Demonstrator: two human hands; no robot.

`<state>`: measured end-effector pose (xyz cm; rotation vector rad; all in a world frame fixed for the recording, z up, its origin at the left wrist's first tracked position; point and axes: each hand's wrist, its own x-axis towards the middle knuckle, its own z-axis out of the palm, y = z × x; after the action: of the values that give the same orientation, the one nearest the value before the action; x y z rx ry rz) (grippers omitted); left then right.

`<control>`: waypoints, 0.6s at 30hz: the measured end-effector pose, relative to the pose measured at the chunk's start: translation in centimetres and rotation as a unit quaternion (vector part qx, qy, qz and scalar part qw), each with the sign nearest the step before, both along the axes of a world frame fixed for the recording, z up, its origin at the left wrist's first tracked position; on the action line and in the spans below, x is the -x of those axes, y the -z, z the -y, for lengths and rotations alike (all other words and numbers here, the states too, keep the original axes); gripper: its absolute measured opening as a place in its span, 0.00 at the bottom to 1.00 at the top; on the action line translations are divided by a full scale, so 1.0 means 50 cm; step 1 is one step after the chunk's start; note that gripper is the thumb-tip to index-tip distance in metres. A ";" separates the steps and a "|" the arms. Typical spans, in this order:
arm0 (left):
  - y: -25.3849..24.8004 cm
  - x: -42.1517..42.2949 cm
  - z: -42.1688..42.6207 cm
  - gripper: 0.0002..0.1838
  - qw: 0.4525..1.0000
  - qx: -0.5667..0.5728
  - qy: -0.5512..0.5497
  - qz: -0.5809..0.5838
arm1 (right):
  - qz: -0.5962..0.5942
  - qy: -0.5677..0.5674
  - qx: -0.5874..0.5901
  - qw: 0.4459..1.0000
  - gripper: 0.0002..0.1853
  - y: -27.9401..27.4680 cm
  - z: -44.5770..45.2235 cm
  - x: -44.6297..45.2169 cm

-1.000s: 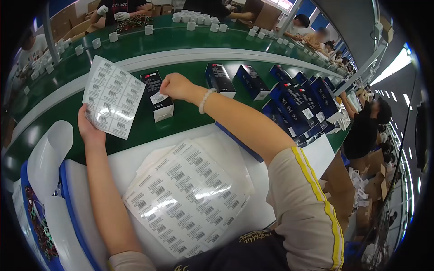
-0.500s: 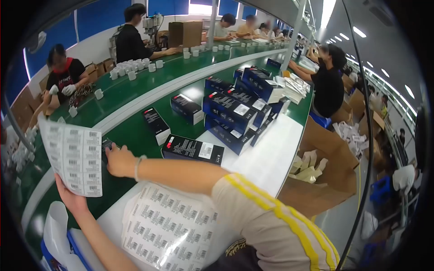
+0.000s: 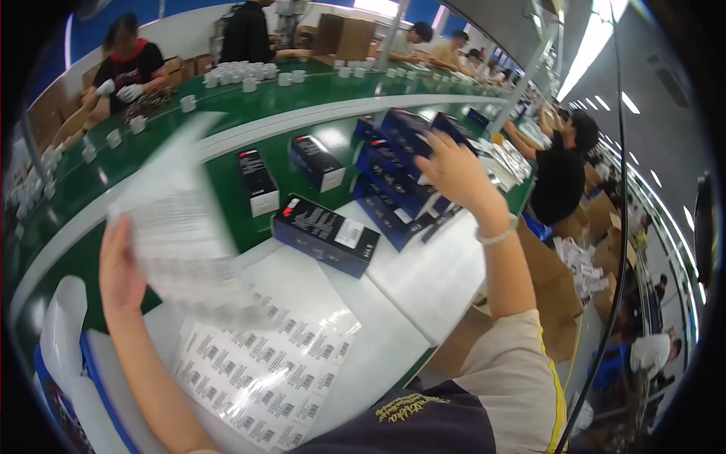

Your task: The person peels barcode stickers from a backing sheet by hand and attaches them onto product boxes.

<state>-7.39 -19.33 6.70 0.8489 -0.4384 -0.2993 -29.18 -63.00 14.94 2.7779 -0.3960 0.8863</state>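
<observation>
At the left, my left hand (image 3: 121, 268) is closed on the edge of a white sheet of printed barcode labels (image 3: 181, 227), which is smeared by motion. On the right, my right hand (image 3: 461, 174) grips a dark blue and black printed carton (image 3: 404, 135) at the pile of similar cartons (image 3: 386, 216); its fingertips are partly hidden against the boxes. Below the raised sheet, more barcode label sheets (image 3: 265, 371) lie on the white work surface. A black carton (image 3: 325, 233) bearing a white barcode label lies between my two hands.
Two more cartons, one standing apart (image 3: 259, 183) and another (image 3: 318, 163), rest on the green conveyor (image 3: 227, 170). White cups (image 3: 249, 72) line the far belt, where several people work. A large cardboard box (image 3: 544, 287) stands at the right. A thin black cable (image 3: 622, 189) hangs nearby.
My right hand has moved from beside the label sheet to the carton pile on the right, where another carton now sits in its grip. The sheet in my left hand has swung and tilted.
</observation>
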 end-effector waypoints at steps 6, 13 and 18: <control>-0.066 0.085 0.069 0.16 0.976 -0.194 -0.043 0.092 | 0.022 -0.193 -0.162 0.968 0.26 -0.036 -0.149 -0.028; -0.088 0.101 0.068 0.15 0.950 -0.260 -0.074 0.157 | 0.021 -0.435 -0.201 0.877 0.28 -0.035 -0.378 -0.149; -0.083 0.083 0.058 0.15 0.940 -0.277 -0.114 0.164 | -0.100 -0.418 -0.269 0.862 0.21 -0.024 -0.400 -0.192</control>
<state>-11.55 -22.24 10.83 1.5026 -0.5701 -0.0593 -19.60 -42.98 16.16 3.5606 0.7980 0.6553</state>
